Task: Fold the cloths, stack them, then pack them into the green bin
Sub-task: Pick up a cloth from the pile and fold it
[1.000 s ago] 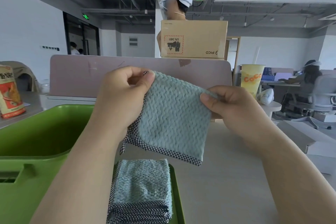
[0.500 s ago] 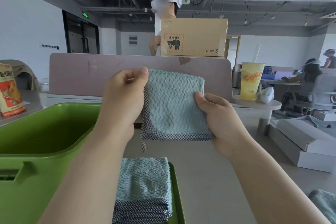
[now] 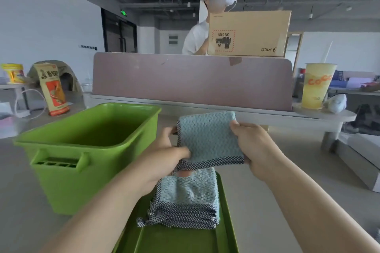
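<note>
A folded light-blue cloth (image 3: pixel 209 139) with a dark checked border hangs level in the air between my two hands. My left hand (image 3: pixel 170 154) grips its left edge, thumb on top. My right hand (image 3: pixel 253 146) grips its right edge. Directly below lies a stack of folded blue cloths (image 3: pixel 187 199) on a flat green lid (image 3: pixel 185 238). The green bin (image 3: pixel 90 141) stands to the left, open, with nothing visible inside.
A mauve desk divider (image 3: pixel 191 80) runs across the far edge, with a cardboard box (image 3: pixel 248 33) and a person behind it. A yellow drink cup (image 3: pixel 316 86) stands at the right, a snack bag (image 3: pixel 53 88) at the left.
Both hands have lowered the folded cloth from chest height and turned it flat, bringing it just over the stack. The view tilted down, showing the whole bin.
</note>
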Demonstrator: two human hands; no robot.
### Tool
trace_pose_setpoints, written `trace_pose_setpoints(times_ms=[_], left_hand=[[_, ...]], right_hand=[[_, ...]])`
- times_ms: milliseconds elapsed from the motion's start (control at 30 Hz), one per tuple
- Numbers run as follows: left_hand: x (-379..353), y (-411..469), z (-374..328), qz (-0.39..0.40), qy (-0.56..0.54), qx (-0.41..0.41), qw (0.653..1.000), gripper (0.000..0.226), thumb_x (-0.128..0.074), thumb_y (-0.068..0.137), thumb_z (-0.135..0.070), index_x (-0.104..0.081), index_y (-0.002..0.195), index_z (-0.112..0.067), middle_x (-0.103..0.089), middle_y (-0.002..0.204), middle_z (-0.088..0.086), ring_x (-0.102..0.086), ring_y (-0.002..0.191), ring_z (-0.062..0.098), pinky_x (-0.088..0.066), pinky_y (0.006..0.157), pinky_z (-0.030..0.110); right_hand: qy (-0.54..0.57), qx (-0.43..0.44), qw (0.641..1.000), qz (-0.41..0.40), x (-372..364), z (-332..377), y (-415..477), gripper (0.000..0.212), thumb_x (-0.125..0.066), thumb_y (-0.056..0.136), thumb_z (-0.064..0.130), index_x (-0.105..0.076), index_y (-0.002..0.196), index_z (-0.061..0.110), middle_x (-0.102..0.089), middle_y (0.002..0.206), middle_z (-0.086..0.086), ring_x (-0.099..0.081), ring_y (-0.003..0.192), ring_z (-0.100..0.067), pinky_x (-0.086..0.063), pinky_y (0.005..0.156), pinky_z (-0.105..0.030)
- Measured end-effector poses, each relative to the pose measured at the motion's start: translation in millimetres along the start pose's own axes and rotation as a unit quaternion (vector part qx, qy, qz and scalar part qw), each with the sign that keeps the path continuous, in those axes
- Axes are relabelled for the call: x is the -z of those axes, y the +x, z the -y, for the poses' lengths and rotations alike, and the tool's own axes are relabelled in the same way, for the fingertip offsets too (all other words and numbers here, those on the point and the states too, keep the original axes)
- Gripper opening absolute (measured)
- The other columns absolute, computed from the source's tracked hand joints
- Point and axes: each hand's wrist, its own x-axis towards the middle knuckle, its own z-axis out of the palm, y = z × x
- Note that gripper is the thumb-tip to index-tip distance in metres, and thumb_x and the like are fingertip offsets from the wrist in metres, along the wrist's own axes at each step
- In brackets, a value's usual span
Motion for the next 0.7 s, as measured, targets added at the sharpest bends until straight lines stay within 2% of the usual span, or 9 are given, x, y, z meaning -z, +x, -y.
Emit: trace_pose_setpoints(times_ms=[100,200,300,400,467,567,700], left_hand=[[8.3,-3.9,18.7,-0.05,-0.003,0.014,0.999,0.052,-0.061,0.087,-0.002,-0.041,0.123,-0.034,-0.062,0.108,0.01,-0.069,0.079,0.019,-0.06,0.069,0.037],[11.7,-6.8,30.1,-0.078,-0.003,0.026,0.997,0.037,-0.055,0.091,-0.004,-0.051,0.118,-0.029,-0.059,0.114,0.009,-0.066,0.066,0.014,-0.06,0.068,0.035],[14.7,-12.7,35.3,-0.072,0.099,0.009,0.992,0.026,-0.048,0.093,-0.01,-0.059,0.101,-0.033,-0.063,0.103,0.001,-0.064,0.053,0.009,-0.058,0.072,0.037],[19.9,-15.0,34.8,-0.062,0.164,-0.009,0.984,0.025,-0.046,0.094,-0.014,-0.061,0.101,-0.033,-0.066,0.089,-0.005,-0.065,0.053,0.008,-0.057,0.067,0.029],[22.4,-15.5,35.2,-0.052,0.181,-0.003,0.982,0.024,-0.046,0.094,-0.014,-0.062,0.103,-0.031,-0.066,0.086,-0.006,-0.065,0.056,0.011,-0.058,0.067,0.03],[23.1,-14.3,38.1,-0.044,0.192,0.011,0.98,0.024,-0.047,0.093,-0.012,-0.063,0.099,-0.03,-0.062,0.088,-0.011,-0.064,0.055,0.012,-0.058,0.068,0.031],[22.9,-12.9,38.7,-0.047,0.177,0.019,0.983,0.022,-0.049,0.094,-0.012,-0.063,0.093,-0.029,-0.061,0.089,-0.009,-0.061,0.051,0.011,-0.057,0.065,0.029]], right_hand=[[-0.037,-0.075,0.991,0.103,-10.3,-9.2,-1.1,0.023,-0.054,0.095,0.023,-0.065,0.103,0.004,-0.065,0.086,-0.012,-0.061,0.07,-0.022,-0.055,0.055,-0.031],[-0.08,-0.115,0.976,0.169,-19.5,-17.4,-3.1,0.025,-0.057,0.093,0.013,-0.06,0.111,-0.003,-0.061,0.09,-0.015,-0.058,0.065,-0.02,-0.053,0.05,-0.025],[-0.129,-0.126,0.965,0.192,-24.9,-22.7,-4.8,0.016,-0.058,0.092,0.009,-0.061,0.103,-0.002,-0.064,0.095,-0.017,-0.059,0.063,-0.022,-0.055,0.053,-0.027],[-0.189,-0.143,0.945,0.225,-27.5,-22.8,-8.1,0.012,-0.058,0.092,0.007,-0.061,0.101,-0.001,-0.069,0.104,-0.023,-0.061,0.063,-0.026,-0.056,0.054,-0.03],[-0.223,-0.157,0.932,0.24,-28.3,-21.3,-11.2,0.015,-0.058,0.092,0.007,-0.06,0.103,-0.002,-0.069,0.096,-0.023,-0.06,0.053,-0.022,-0.054,0.045,-0.027],[-0.277,-0.139,0.918,0.249,-28.0,-20.3,-15.2,0.018,-0.059,0.09,0.007,-0.061,0.105,-0.004,-0.062,0.073,-0.013,-0.053,0.044,-0.015,-0.046,0.04,-0.022],[-0.309,-0.132,0.912,0.236,-29.1,-19.7,-15.5,0.023,-0.061,0.089,0.008,-0.06,0.107,-0.006,-0.052,0.071,-0.01,-0.046,0.039,-0.012,-0.038,0.039,-0.019]])
